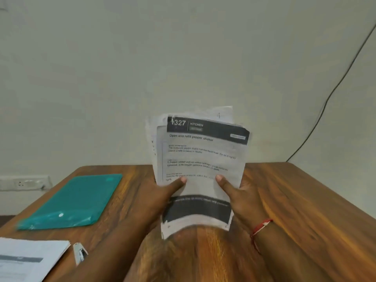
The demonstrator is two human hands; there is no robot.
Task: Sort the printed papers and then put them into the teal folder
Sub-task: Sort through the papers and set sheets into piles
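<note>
I hold a loose stack of printed papers (203,157) upright above the middle of the wooden table. The front sheet has a dark header reading "327 KITCHEN" and the title "Open and refill pepper shaker". My left hand (162,196) grips the stack's lower left side, thumb across the front sheet. My right hand (238,198) grips the lower right side the same way; a red thread circles its wrist. The sheets behind are fanned unevenly. The teal folder (69,202) lies flat and closed on the table to the left.
A second pile of printed sheets (26,259) lies at the near left corner of the wooden table (305,210), with a small stapler (79,254) beside it. A wall stands right behind the table, with a socket strip (24,183) at left and a black cable (333,92) at right.
</note>
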